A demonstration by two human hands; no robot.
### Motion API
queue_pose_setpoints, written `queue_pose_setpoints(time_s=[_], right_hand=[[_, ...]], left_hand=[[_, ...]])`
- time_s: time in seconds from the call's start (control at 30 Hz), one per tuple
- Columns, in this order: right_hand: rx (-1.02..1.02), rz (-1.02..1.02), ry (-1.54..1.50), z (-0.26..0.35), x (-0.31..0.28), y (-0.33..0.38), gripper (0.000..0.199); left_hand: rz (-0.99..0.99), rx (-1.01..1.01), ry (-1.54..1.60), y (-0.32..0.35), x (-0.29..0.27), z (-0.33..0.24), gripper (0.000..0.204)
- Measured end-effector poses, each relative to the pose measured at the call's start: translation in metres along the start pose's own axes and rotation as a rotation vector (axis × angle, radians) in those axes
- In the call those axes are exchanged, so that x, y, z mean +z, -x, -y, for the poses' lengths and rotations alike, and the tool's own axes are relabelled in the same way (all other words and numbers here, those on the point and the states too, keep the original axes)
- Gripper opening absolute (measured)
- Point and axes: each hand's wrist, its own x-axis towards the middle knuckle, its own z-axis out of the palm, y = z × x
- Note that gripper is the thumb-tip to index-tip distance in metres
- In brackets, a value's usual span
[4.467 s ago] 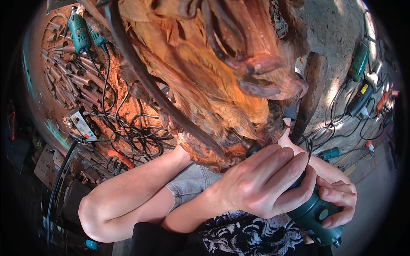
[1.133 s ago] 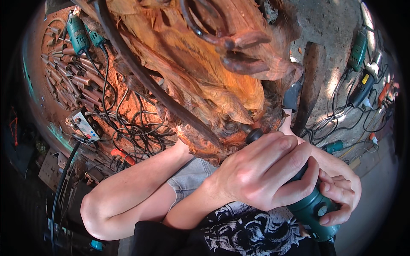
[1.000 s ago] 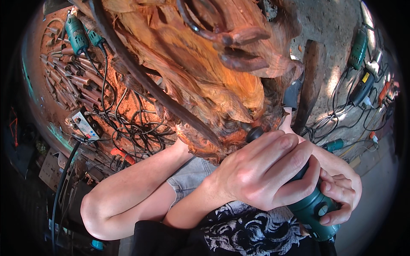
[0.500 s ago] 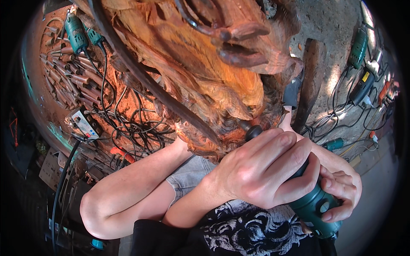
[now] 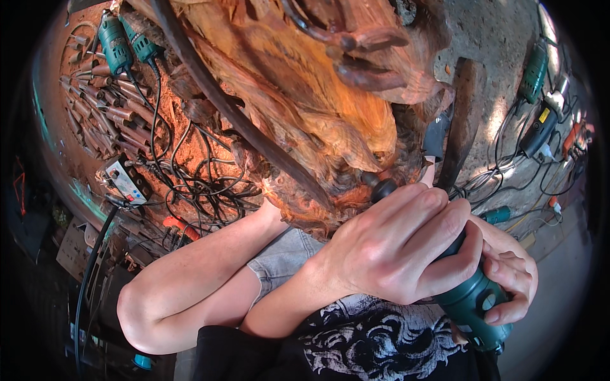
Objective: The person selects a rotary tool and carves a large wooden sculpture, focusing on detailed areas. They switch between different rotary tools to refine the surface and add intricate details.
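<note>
A large orange-brown wood carving (image 5: 298,108) with deep folds and a dark curved strip fills the upper middle, its lower end by my lap. My left hand (image 5: 387,254) is wrapped round the front of a green electric die grinder (image 5: 473,308), fingers closed. My right hand (image 5: 513,286) grips the thicker rear body of the same grinder from the right. The grinder's black front collar (image 5: 383,189) points up and left at the carving's lower right part. Whether its bit touches the wood cannot be made out.
At the upper left lie two more green grinders (image 5: 115,47) beside many carving bits (image 5: 105,114). Black cables (image 5: 200,174) tangle near a white control box (image 5: 126,181). On the right are a dark wooden bar (image 5: 467,120), another green tool (image 5: 534,73) and more cords.
In the picture, the carving and the tools at upper left have shifted slightly right and down. The grinder's front has moved a little right. Both hands keep their grip.
</note>
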Motion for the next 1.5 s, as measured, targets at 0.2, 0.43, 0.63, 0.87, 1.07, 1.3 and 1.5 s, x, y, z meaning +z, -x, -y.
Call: queue_pose_setpoints(time_s=[0.2, 0.43, 0.63, 0.87, 1.07, 1.3, 1.5], right_hand=[[-0.032, -0.415, 0.125, -0.019, 0.043, -0.009, 0.021], [-0.134, -0.491, -0.024, -0.027, 0.045, -0.007, 0.024], [0.093, -0.188, -0.115, -0.010, 0.011, 0.000, 0.023], [0.286, -0.002, -0.214, 0.011, -0.004, 0.015, 0.061], [0.275, 0.014, -0.205, 0.004, -0.003, 0.002, 0.066], [0.201, 0.012, -0.205, -0.001, -0.002, 0.002, 0.065], [0.159, 0.032, -0.204, -0.008, -0.001, -0.003, 0.065]], left_hand=[[0.019, -0.011, -0.007, 0.003, 0.000, 0.002, 0.020], [0.021, -0.013, -0.029, 0.002, -0.001, 0.002, 0.022], [-0.002, -0.027, -0.032, 0.002, -0.002, 0.003, 0.023], [-0.013, -0.005, -0.077, -0.001, 0.000, 0.003, 0.024], [-0.014, -0.002, -0.080, 0.000, -0.001, 0.004, 0.023], [0.024, -0.027, -0.048, 0.001, -0.002, 0.002, 0.022], [0.015, -0.047, -0.034, 0.001, -0.005, 0.001, 0.021]])
